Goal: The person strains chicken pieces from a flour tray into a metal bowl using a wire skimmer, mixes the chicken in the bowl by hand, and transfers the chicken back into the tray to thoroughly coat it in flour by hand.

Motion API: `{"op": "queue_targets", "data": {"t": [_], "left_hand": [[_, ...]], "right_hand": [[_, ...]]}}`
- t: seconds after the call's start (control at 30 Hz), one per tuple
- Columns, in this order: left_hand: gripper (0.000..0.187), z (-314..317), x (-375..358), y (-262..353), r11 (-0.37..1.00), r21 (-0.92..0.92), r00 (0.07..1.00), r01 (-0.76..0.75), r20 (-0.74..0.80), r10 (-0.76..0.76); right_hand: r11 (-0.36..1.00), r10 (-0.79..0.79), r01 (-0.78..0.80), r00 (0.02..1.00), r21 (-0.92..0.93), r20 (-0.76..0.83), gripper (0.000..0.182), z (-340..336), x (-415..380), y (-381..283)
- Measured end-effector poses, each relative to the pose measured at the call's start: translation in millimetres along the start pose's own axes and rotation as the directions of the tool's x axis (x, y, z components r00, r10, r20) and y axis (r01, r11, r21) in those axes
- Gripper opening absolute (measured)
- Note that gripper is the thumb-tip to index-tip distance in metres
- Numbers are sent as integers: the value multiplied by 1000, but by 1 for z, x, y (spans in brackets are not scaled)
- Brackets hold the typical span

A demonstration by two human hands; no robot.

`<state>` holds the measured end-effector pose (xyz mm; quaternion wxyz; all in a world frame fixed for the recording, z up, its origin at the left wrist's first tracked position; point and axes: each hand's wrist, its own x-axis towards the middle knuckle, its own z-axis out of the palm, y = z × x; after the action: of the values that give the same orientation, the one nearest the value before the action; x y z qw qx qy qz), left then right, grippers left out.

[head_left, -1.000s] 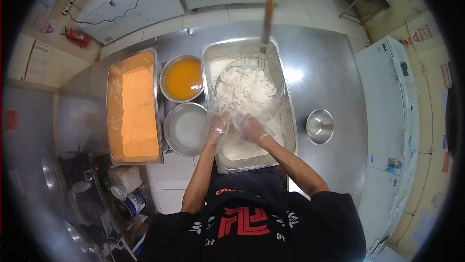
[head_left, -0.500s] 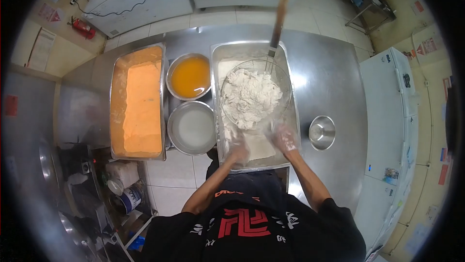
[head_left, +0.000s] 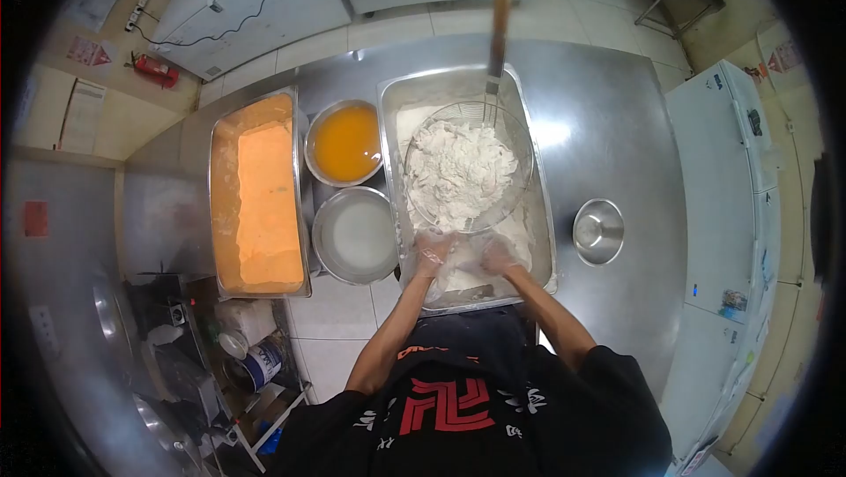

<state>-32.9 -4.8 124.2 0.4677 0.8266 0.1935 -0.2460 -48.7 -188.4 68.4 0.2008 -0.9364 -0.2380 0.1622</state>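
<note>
A deep steel tray point(head_left: 548, 252) holds white flour point(head_left: 467, 279). A round wire strainer point(head_left: 527, 182) rests in it, heaped with flour-coated pieces point(head_left: 463, 168); its long wooden handle point(head_left: 501, 10) points away from me. Both my hands wear clear plastic gloves dusted with flour. My left hand point(head_left: 434, 252) is at the strainer's near rim, low over the flour, fingers apart. Beside it, my right hand point(head_left: 500, 256) is also just on the near side of the strainer, its fingers smeared by motion.
Left of the tray stand a bowl of orange liquid point(head_left: 347, 144) and a bowl of cloudy liquid point(head_left: 355, 236). Farther left is a tray of orange powder point(head_left: 264, 204). A small steel bowl point(head_left: 599, 232) sits on the steel table point(head_left: 617, 142) at right, near a white fridge point(head_left: 718, 186).
Both hands have shifted slightly away from my body, and the right has come inward, closer to the left. The strainer stays in the tray. My view has shifted a little.
</note>
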Motion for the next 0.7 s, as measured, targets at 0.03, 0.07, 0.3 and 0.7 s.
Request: {"op": "queue_targets", "data": {"t": [0.03,0.07,0.3,0.7], "left_hand": [[30,5,9,-6,994,77,992,-77,-91,84],[29,8,13,-9,976,161,971,-145,-168,172],[31,5,39,10,733,316,708,-602,-213,673],[25,52,47,-154,431,701,745,-569,217,631]], "right_hand": [[999,-34,34,999,10,12,25,-5,-1,8],[966,-81,21,972,-258,-222,27,8,-3,31],[988,152,-150,983,-27,106,39,49,29,54],[966,-240,243,970,92,-46,36,115,32,30]]}}
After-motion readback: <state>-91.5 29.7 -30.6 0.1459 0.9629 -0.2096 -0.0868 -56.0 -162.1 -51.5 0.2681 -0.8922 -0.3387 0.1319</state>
